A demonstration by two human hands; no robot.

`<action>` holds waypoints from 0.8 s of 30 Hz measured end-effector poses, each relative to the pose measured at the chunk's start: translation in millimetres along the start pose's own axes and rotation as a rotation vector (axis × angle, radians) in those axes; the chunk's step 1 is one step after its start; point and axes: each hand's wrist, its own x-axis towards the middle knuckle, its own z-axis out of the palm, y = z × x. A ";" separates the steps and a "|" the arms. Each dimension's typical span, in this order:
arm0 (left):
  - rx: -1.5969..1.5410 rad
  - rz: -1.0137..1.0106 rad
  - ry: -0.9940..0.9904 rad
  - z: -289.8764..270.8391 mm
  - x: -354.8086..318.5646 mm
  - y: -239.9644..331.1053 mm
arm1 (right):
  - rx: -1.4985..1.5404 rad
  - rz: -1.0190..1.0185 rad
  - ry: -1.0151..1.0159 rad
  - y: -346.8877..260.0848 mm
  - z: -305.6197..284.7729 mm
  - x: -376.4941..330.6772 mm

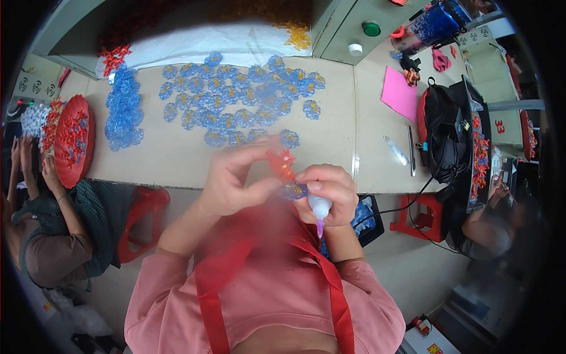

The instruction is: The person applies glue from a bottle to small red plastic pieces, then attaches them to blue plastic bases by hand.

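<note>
My left hand (236,177) is closed, thumb and forefinger curled around a small red plastic piece (282,164) with a yellow spot on it. Against it from the other side comes my right hand (331,192), whose fingers wrap a small white glue bottle (319,206) with a purple nozzle pointing down. A clear blue flower-shaped piece (293,190) sits at my right fingertips, just below the red one; which hand bears its weight I cannot tell. Haze blurs the middle of the view. Beyond my hands, many similar blue flowers (227,121) with yellow centres lie spread on the table (330,141).
A heap of plain blue pieces (124,109) lies to the left, beside a red tray (82,159) of small parts. Tweezers (396,150), a pen (411,150), pink paper (401,94) and a black bag (445,130) are at right. Co-workers sit on both sides.
</note>
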 end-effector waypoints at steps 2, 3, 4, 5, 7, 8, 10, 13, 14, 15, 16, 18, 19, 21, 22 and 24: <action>0.003 0.000 0.011 0.2 -1.0 0.6 | -0.028 -0.015 -0.017 -1.3 -2.3 0.3; -0.007 -0.006 0.015 -0.1 -1.7 -0.1 | -0.055 -0.017 -0.085 -1.8 -5.0 0.2; -0.018 -0.011 0.018 -0.6 -2.0 -1.4 | -0.084 -0.019 -0.153 -2.2 -6.6 0.2; -0.018 -0.011 0.015 -1.2 -2.8 -3.5 | -0.085 -0.019 -0.151 -3.5 -6.7 1.2; -0.052 -0.027 0.027 -2.3 -4.7 -6.8 | -0.143 -0.015 -0.179 -6.6 -6.5 4.0; -0.051 -0.027 0.025 -2.6 -4.9 -6.4 | -0.144 -0.015 -0.177 -7.8 -5.4 3.9; -0.082 -0.070 0.029 -2.6 -5.6 -6.0 | -0.100 0.065 -0.108 -10.1 -2.9 3.0; -0.124 -0.116 0.045 -1.4 -8.2 -6.2 | -0.116 0.084 -0.127 -11.9 -3.8 2.9; -0.125 -0.119 0.045 -3.2 -7.7 -6.8 | -0.116 0.087 -0.127 -11.9 -3.9 3.3; -0.141 -0.098 -0.004 -6.3 -6.5 -7.5 | -0.127 0.101 -0.142 -11.5 -4.0 4.0; -0.156 -0.075 -0.053 -7.4 -5.9 -7.7 | -0.137 0.113 -0.156 -11.0 -4.4 4.2; -0.160 -0.094 -0.026 -5.4 -8.4 -9.2 | -0.137 0.108 -0.139 -9.1 -3.3 2.3; -0.166 -0.112 0.001 -4.7 -9.0 -10.1 | -0.139 0.102 -0.123 -8.4 -2.8 1.6; -0.163 -0.109 -0.005 -5.2 -9.3 -10.8 | -0.138 0.107 -0.117 -8.3 -2.3 1.3; -0.162 -0.105 -0.008 -5.3 -9.5 -10.8 | -0.137 0.111 -0.114 -8.5 -2.3 1.4; -0.163 -0.109 0.006 -4.6 -10.5 -10.9 | -0.133 0.113 -0.120 -8.0 -2.6 1.1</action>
